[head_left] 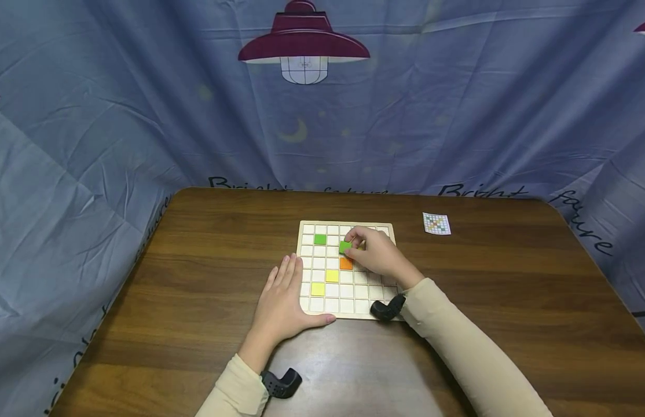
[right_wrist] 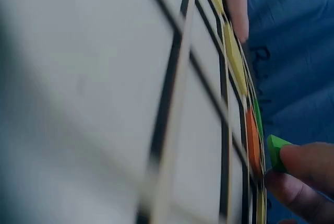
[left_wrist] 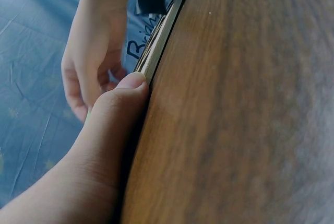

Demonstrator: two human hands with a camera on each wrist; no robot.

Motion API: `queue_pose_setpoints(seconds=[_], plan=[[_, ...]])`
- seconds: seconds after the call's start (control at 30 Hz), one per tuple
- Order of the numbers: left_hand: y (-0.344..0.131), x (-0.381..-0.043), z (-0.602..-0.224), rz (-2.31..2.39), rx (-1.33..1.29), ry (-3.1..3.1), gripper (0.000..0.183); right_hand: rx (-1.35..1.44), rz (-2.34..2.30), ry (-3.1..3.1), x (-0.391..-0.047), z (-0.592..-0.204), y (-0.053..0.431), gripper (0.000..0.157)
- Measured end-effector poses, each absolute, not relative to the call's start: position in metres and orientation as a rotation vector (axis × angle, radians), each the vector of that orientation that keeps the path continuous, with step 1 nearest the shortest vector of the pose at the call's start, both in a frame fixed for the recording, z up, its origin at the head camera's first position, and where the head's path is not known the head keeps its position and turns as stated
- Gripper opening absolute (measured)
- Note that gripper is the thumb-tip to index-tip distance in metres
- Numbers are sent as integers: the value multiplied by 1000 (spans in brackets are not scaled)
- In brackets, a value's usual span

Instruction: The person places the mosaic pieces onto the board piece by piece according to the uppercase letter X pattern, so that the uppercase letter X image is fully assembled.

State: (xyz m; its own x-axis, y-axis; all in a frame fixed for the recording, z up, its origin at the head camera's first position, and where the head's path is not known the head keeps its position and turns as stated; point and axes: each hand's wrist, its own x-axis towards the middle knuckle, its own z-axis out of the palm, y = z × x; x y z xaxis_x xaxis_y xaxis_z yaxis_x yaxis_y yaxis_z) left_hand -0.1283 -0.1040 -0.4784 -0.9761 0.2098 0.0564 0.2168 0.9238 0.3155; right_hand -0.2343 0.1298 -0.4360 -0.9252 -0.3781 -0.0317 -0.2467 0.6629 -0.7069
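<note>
A pale wooden grid board [head_left: 348,316] lies flat in front of me. My left hand [head_left: 282,304] rests beside its left edge with fingers straight, its thumb along the front edge; in the left wrist view the thumb [left_wrist: 112,112] touches the board's side. With thumb and fingertips my right hand [head_left: 378,253] pinches a green square tile [head_left: 345,248], tilted just above the grid in the right wrist view. Directly in front of that tile sits an orange square [head_left: 345,263]. Another green square [head_left: 319,239] and yellow squares [head_left: 332,275] show among white cells. My right hand hides part of the board.
A small printed card [head_left: 436,224] with a coloured grid pattern lies behind the board to the right. The brown wooden table [head_left: 208,260] reaches back to a blue printed curtain [head_left: 406,116]. Each wrist wears a black camera [head_left: 282,383].
</note>
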Motion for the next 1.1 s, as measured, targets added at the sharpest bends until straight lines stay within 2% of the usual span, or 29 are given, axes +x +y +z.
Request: queue_pose_setpoints(seconds=[0.3,0.67,0.83,1.1], plan=[[-102,-129,-476,-492,-350,-3061,142,-589,-981,2781,-236,-436,108,15],[-102,-125,-480,-501,-339,-3054,140,-695,-649,2839,-225,-428,111,19],[-102,-123,-480,-525,-329,-3064,140,-729,-790,2824,-213,-420,131,20],[-102,-124,-478,-538,-333,-3051,141,-641,-766,2877,-185,-414,194,22]])
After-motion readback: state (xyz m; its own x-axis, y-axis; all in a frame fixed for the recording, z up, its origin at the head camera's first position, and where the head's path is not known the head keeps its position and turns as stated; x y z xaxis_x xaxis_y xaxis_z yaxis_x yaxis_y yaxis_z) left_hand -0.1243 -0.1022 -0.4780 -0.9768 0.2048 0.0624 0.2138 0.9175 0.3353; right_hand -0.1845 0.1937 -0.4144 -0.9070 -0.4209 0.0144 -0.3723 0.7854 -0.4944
